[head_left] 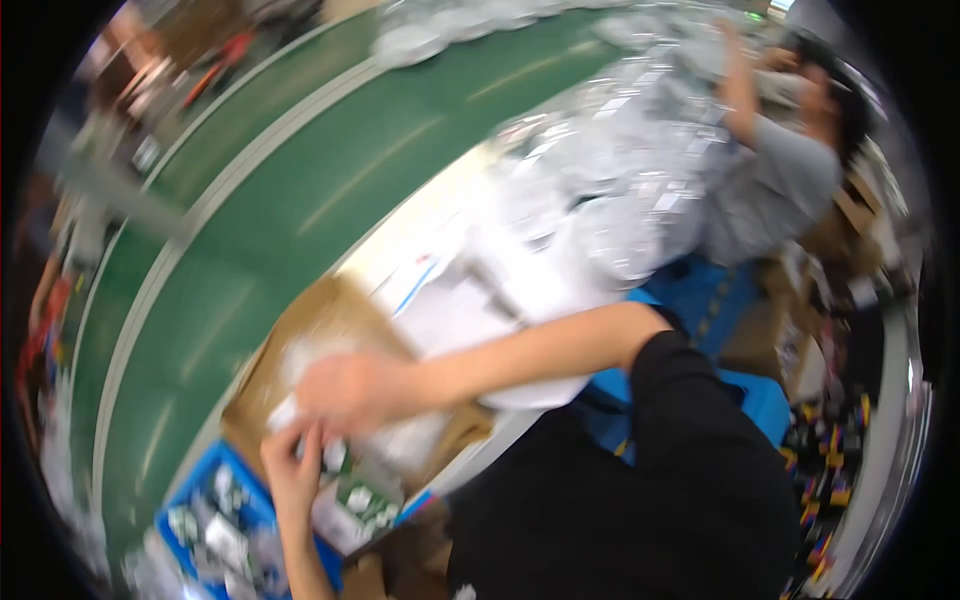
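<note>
A small white piece (283, 412) is over the left side of the open cardboard box (365, 312), the landmark here. It looks light and probably fairly stiff, though blur hides its material; a gentle pinch at its edges would likely suit it. It lies just above the fingertips of the left hand (291, 462) and just left of the right hand (355, 395), between the 2. The left fingers curl close together by it and the right fingers bunch over the box; I cannot tell whether either set is closed on the piece. A blue bin (178, 508) sits beside the box's lower left.
</note>
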